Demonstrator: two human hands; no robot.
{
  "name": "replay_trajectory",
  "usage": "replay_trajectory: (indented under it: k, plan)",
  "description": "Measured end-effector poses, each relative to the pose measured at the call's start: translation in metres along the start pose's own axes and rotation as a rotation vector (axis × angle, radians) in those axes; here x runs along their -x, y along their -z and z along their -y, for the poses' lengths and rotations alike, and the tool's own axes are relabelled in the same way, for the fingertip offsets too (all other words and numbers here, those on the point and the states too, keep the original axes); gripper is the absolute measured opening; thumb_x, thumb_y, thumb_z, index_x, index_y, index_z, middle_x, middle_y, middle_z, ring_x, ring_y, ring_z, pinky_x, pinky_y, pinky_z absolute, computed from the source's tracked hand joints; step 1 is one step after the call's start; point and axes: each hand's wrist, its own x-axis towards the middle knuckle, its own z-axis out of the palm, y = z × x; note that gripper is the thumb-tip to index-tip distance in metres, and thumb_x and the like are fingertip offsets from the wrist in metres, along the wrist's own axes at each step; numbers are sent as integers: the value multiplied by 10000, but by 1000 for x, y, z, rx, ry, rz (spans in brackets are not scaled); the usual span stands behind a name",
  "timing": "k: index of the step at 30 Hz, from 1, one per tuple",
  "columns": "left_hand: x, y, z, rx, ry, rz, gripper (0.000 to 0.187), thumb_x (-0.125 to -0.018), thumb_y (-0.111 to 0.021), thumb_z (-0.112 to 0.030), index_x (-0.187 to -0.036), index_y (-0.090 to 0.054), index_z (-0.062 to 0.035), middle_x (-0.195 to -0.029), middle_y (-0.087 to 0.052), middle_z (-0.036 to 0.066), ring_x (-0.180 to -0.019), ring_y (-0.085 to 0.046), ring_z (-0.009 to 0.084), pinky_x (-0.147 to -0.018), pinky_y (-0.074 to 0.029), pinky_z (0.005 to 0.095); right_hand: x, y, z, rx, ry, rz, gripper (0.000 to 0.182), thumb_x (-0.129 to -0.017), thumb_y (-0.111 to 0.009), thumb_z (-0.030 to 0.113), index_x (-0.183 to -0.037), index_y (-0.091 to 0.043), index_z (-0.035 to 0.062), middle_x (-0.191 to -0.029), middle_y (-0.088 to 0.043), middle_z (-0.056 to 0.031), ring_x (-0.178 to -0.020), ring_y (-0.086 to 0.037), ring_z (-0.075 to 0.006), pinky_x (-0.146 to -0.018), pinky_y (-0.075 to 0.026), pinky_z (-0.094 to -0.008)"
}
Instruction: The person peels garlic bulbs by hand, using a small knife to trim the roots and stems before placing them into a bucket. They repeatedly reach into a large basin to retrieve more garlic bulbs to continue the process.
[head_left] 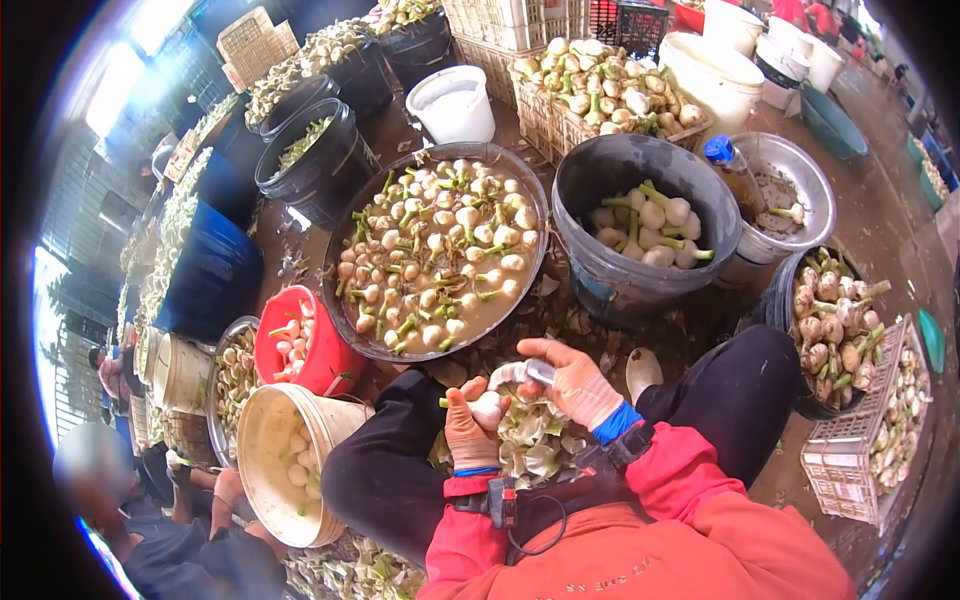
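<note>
My left hand (pixel 474 432) is closed around a white garlic bulb (pixel 487 410) with a short green stem poking out to the left. Close beside it, my right hand (pixel 578 385) grips a small silvery object (pixel 540 372), mostly hidden by the fingers; its kind does not show. The right thumb, wrapped in white, reaches to the bulb, and the index finger points left. Both hands are above a heap of pale peeled skins (pixel 530 440) between my knees. Ahead, a wide basin (pixel 338 290) holds many garlic bulbs in murky water.
A dark bucket (pixel 600 265) with trimmed bulbs stands ahead right. To the left are a red basin (pixel 345 365) and a cream bucket (pixel 262 500). On the right stand a black bucket (pixel 775 300) and a crate (pixel 835 465). A person (pixel 190 540) sits at lower left.
</note>
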Motion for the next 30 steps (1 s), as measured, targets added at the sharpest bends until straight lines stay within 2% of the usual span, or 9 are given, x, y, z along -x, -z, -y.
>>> replay_trajectory:
  k: [4,7,10,16,20,23,25,28,30]
  plan:
    - [3,-8,-7,89,85,-7,530,-792,-589,-564,-1038,-562,-95,-1012,-590,69,-877,-619,270,-669,-565,425,-9,16,-8,34,100,-204,406,-813,-535,-47,-1216,-524,7,-1071,-598,-94,-822,-603,-153,-715,-522,-257]
    - [-2,-1,-11,307,176,86,519,-831,-549,-545,-1061,-570,-80,-1043,-609,116,-880,-628,291,-692,-568,431,-9,24,-22,1013,239,-60,395,-758,-553,-55,-1135,-587,59,-1109,-596,-126,-920,-618,-235,-825,-485,-279]
    - [-8,4,-17,646,312,167,513,-864,-506,-528,-1035,-593,-52,-1057,-624,171,-884,-637,328,-751,-557,469,-1,20,-31,1257,120,50,484,-701,-542,-68,-1160,-576,81,-1144,-589,-137,-1060,-568,-286,-907,-444,-308]
    - [-8,-6,-14,639,153,40,540,-872,-463,-547,-996,-615,-44,-1054,-626,190,-980,-589,394,-875,-481,537,0,-7,-15,790,118,19,429,-729,-576,-48,-1144,-578,63,-1072,-621,-117,-989,-603,-245,-849,-472,-302]
    - [-19,11,-28,738,363,21,557,-848,-455,-590,-985,-602,-71,-971,-617,140,-910,-584,349,-711,-550,478,-7,-2,-31,648,68,-7,352,-796,-606,21,-1145,-583,64,-1041,-638,-112,-937,-608,-189,-819,-469,-280]
    - [-12,-20,-104,818,-140,200,459,-788,-663,-385,-1051,-541,-30,-1065,-553,133,-963,-571,276,-739,-571,417,-17,16,-47,754,51,-129,289,-810,-632,120,-1095,-616,76,-1019,-649,-103,-941,-606,-191,-832,-465,-286]
    - [3,-25,-150,833,-414,346,834,-687,-754,-341,-1298,-342,48,-1280,-461,160,-1112,-527,264,-921,-512,382,-32,26,-55,760,17,-163,296,-802,-638,121,-1093,-616,74,-1019,-649,-106,-944,-607,-194,-833,-464,-290]
    - [5,-19,-160,692,-474,347,844,-777,-606,-516,-1363,-302,10,-1365,-400,184,-1137,-525,261,-932,-495,373,-65,23,-41,829,6,-234,290,-779,-637,59,-1069,-625,44,-1097,-622,-100,-1025,-584,-196,-870,-458,-292]
    - [-5,-11,-132,553,-248,333,706,-851,-484,-559,-1348,-381,-68,-1370,-405,167,-1162,-506,256,-937,-481,375,-101,18,-24,1086,405,-322,267,-759,-619,43,-1025,-637,58,-1040,-620,-112,-986,-591,-260,-859,-463,-336]
